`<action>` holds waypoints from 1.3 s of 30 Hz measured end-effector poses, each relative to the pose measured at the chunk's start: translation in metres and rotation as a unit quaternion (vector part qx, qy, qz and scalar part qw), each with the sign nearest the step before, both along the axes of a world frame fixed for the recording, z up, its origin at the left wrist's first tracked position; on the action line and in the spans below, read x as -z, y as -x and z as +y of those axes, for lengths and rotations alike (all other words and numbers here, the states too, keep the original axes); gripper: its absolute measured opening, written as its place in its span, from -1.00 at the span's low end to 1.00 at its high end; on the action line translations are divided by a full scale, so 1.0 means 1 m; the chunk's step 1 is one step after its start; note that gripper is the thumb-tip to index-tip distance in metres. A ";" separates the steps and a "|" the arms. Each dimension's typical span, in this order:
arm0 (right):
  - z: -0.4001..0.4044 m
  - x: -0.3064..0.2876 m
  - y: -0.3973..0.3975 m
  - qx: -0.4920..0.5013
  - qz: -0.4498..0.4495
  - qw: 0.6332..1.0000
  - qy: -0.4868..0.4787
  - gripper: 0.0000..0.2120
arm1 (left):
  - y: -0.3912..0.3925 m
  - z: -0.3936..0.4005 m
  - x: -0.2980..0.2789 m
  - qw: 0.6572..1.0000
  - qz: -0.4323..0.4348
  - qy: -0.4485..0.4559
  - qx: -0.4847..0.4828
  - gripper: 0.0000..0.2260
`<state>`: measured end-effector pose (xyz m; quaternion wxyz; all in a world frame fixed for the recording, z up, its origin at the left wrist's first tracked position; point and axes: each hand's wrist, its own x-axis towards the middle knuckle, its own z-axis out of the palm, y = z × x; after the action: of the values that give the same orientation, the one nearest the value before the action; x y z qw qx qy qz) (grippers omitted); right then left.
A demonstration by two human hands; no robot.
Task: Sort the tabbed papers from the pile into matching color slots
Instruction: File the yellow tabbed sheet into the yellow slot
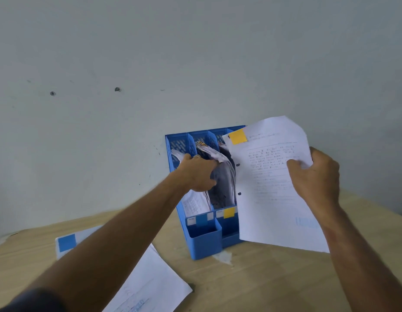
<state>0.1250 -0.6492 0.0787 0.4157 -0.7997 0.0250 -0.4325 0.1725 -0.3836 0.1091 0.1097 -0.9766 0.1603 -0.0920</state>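
Loose papers (150,287) lie nearest on the wooden table (274,278), waiting to be sorted.
Behind them, the blue file rack (203,240) stands against the wall; the left hand (199,171) parts the sheets in its yellow-marked slot (229,212), apparently making room, while the right hand (314,176) pinches a yellow-tabbed sheet (272,188) just beside it.

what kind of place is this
Probably an office or study desk: a blue file rack with colour-labelled slots, loose printed papers, and a wooden table against a plain wall.
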 end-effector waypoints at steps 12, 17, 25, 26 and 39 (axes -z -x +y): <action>0.001 -0.020 0.018 0.006 -0.068 0.996 -0.063 -0.86 | -0.047 0.002 -0.026 0.987 0.057 0.151 -0.003 -0.34; 0.009 -0.024 0.014 -0.008 -0.080 0.997 -0.005 -0.83 | -0.042 0.003 -0.025 0.963 0.079 0.256 0.041 -0.43; 0.045 -0.021 0.004 -0.038 -0.099 0.991 0.087 -0.93 | -0.039 0.014 -0.043 0.887 0.233 0.394 0.055 -0.43; 0.049 -0.021 0.001 -0.038 -0.105 0.989 0.101 -0.93 | -0.042 0.017 -0.043 0.865 0.244 0.435 0.048 -0.49; 0.106 -0.032 -0.041 -0.092 -0.143 0.982 0.088 -0.89 | -0.055 -0.006 -0.022 0.937 -0.070 0.300 -0.167 -0.25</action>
<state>0.1655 -0.5435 0.1104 0.3806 -0.7621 -0.1464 -0.5029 0.2272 -0.3897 0.1313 -0.1635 -0.9680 -0.0477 -0.1842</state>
